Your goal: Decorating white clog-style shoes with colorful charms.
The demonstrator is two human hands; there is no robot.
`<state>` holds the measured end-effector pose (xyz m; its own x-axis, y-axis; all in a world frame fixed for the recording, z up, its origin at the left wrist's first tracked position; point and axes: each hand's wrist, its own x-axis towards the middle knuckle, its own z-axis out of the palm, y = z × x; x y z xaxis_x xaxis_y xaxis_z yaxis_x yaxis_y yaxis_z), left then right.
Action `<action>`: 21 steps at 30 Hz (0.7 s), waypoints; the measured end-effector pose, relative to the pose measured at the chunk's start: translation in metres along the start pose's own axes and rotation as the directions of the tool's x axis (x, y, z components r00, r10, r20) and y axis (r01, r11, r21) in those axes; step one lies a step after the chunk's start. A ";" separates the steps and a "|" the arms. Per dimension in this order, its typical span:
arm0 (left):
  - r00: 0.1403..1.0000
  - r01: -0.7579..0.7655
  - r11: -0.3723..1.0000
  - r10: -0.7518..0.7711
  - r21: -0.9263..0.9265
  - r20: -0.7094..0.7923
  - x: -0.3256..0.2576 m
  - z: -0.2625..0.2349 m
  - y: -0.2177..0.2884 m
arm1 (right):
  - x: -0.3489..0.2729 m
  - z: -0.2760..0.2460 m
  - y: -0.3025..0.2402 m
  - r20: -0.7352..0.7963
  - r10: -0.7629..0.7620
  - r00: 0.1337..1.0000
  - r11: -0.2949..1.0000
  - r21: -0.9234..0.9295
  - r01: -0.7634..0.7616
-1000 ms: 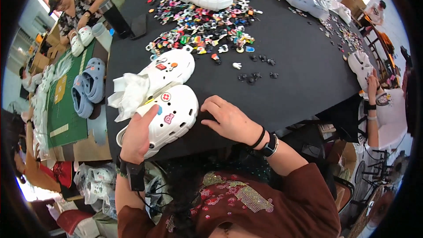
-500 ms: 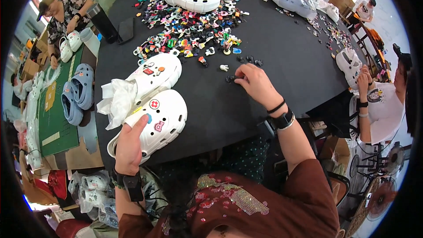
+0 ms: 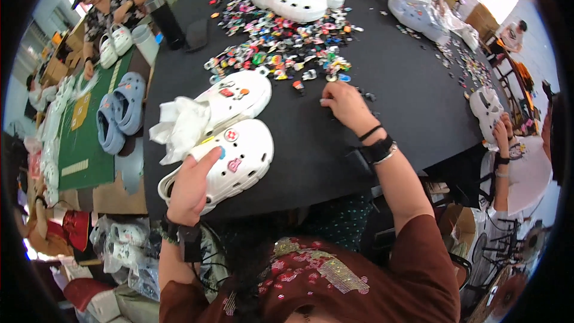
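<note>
My left hand (image 3: 190, 186) rests on the near white clog (image 3: 230, 161), palm over its heel end and thumb laid along the upper; the grip there is a loose clasp that holds the shoe flat on the black tabletop (image 3: 311, 143). The clog's long axis runs from my left hand up and to the right, its toe toward the middle of the tabletop. A second white clog (image 3: 236, 97) lies just beyond it, almost parallel, with crumpled white paper (image 3: 179, 125) stuffed in the heel ends of the pair.

My right hand (image 3: 345, 104) is stretched well forward, at the near edge of the heap of small coloured charms (image 3: 281, 54). Its fingertips (image 3: 326, 100) are drawn together and point left and down onto the tabletop; I cannot tell whether a charm sits between them, since the hand covers that spot. A few loose charms lie just beside the fingertips, toward the pile.

The relation that counts: the charm heap lies ahead of the right hand and to its left, while the held clog lies back toward me and further left. The right hand is far nearer the charms; the left hand is the one on the shoe. The clog's upper faces up, with a few charms already set in it.
</note>
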<state>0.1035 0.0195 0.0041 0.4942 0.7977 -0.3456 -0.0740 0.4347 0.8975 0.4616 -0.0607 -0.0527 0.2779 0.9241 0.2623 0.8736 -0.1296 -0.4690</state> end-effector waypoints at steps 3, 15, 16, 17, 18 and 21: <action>0.998 0.037 0.999 -0.037 0.001 0.053 0.003 0.001 0.001 | -0.006 -0.014 -0.020 -0.020 0.028 0.999 0.997 0.068 -0.027; 0.987 0.038 0.999 -0.036 -0.012 0.156 -0.013 0.009 0.004 | -0.031 -0.015 -0.152 0.006 -0.384 0.923 0.834 0.432 0.344; 0.987 0.040 0.999 -0.037 -0.013 0.155 -0.014 0.009 0.004 | -0.033 -0.012 -0.156 -0.002 -0.402 0.916 0.828 0.426 0.364; 0.986 0.047 0.999 -0.045 -0.010 0.160 -0.016 0.010 0.005 | -0.034 -0.009 -0.159 0.000 -0.402 0.916 0.828 0.427 0.363; 0.985 0.053 0.999 -0.051 -0.008 0.163 -0.017 0.010 0.005 | -0.036 -0.003 -0.160 -0.011 -0.418 0.908 0.824 0.416 0.385; 0.982 0.055 0.998 -0.051 -0.014 0.180 -0.017 0.008 0.005 | -0.035 -0.001 -0.167 0.001 -0.399 0.917 0.844 0.392 0.367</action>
<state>0.1017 0.0042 0.0164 0.6448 0.6864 -0.3362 -0.0594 0.4835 0.8733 0.3065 -0.0722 0.0171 -0.0945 0.8994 0.4267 0.6824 0.3706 -0.6300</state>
